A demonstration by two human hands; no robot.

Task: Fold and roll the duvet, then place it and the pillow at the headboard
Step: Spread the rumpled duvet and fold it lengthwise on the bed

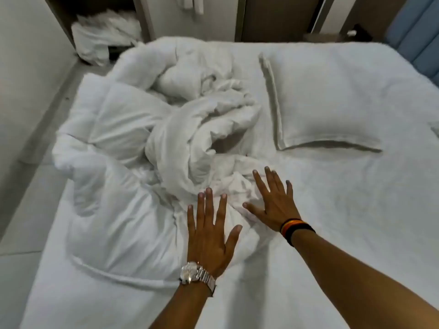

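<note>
A white duvet (142, 143) lies crumpled in a heap on the left half of the bed. A flat white pillow (318, 103) rests to its right, apart from it. My left hand (211, 236), with a silver watch on the wrist, hovers palm down over the duvet's near edge with fingers spread. My right hand (273, 200), with a striped wristband, is spread over the duvet's rumpled near-right corner. Neither hand grips anything. The blue padded headboard (418, 32) is at the far right.
The white-sheeted mattress (344, 233) fills most of the view. A pile of white linen (104, 34) sits on the floor in a dark niche beyond the bed's far left corner. A grey floor strip (31, 138) runs along the left wall.
</note>
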